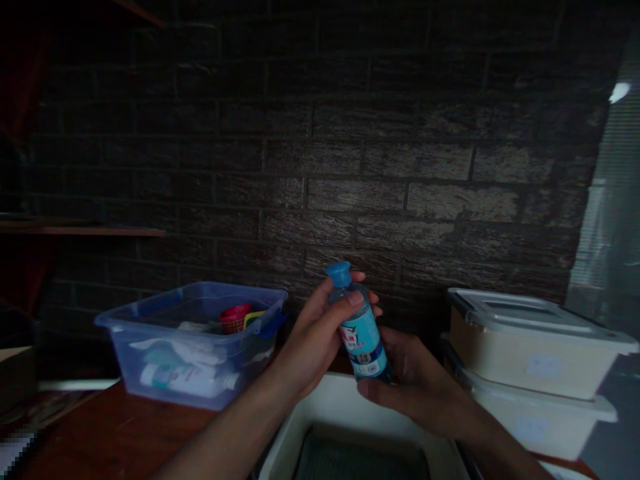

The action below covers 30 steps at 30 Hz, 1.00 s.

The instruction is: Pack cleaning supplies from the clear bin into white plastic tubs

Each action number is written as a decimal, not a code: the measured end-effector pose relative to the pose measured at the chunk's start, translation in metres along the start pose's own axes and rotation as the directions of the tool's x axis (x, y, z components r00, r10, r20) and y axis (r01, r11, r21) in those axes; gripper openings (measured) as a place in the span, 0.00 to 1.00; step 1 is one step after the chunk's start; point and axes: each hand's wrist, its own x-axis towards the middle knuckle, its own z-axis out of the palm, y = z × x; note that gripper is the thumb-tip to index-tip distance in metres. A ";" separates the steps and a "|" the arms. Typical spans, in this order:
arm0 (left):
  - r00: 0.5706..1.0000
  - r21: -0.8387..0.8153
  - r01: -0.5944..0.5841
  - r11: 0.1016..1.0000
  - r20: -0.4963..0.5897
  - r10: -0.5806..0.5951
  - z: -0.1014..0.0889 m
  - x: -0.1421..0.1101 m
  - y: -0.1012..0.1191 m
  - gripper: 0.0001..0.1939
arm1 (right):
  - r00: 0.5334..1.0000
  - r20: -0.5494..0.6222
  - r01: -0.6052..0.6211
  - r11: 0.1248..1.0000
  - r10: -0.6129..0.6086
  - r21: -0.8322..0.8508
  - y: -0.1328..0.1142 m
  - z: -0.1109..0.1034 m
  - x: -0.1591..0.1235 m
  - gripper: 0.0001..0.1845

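Both of my hands hold a small blue bottle (pixel 361 340) with a flared blue cap and a printed label, tilted slightly to the left. My left hand (pixel 325 323) wraps round its upper part, the thumb lying across the front just under the neck. Lower down, my right hand (pixel 420 383) grips the base, with its thumb at the bottom edge and the fingers behind. Below the bottle stands a white open bin (pixel 345 393) with something dark green inside.
A translucent blue tub (pixel 190 373) on the reddish-brown table (pixel 115 437) at left holds a white bottle (pixel 185 380), a red basket (pixel 235 319) and cloth-like items. Two lidded cream boxes (pixel 525 347) are stacked at right. A dark brick wall (pixel 330 167) rises behind.
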 end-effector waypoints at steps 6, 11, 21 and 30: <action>0.983 0.008 0.008 1.000 0.181 -0.009 -0.005 -0.001 -0.004 0.19 | 1.000 0.018 0.014 1.000 -0.014 0.008 0.008 -0.006 0.001 0.21; 0.966 0.103 0.057 0.993 0.247 -0.081 -0.005 -0.004 -0.005 0.18 | 0.997 0.073 0.024 1.000 -0.024 -0.005 0.008 -0.007 -0.005 0.24; 0.985 0.059 0.034 0.998 0.169 -0.043 -0.002 -0.003 -0.010 0.21 | 0.988 -0.115 0.057 0.924 -0.108 -0.377 -0.005 -0.001 -0.002 0.18; 0.964 0.215 -0.088 0.973 0.262 0.029 -0.008 -0.003 -0.012 0.23 | 0.971 -0.161 0.050 0.814 -0.174 -0.578 -0.006 -0.004 0.003 0.17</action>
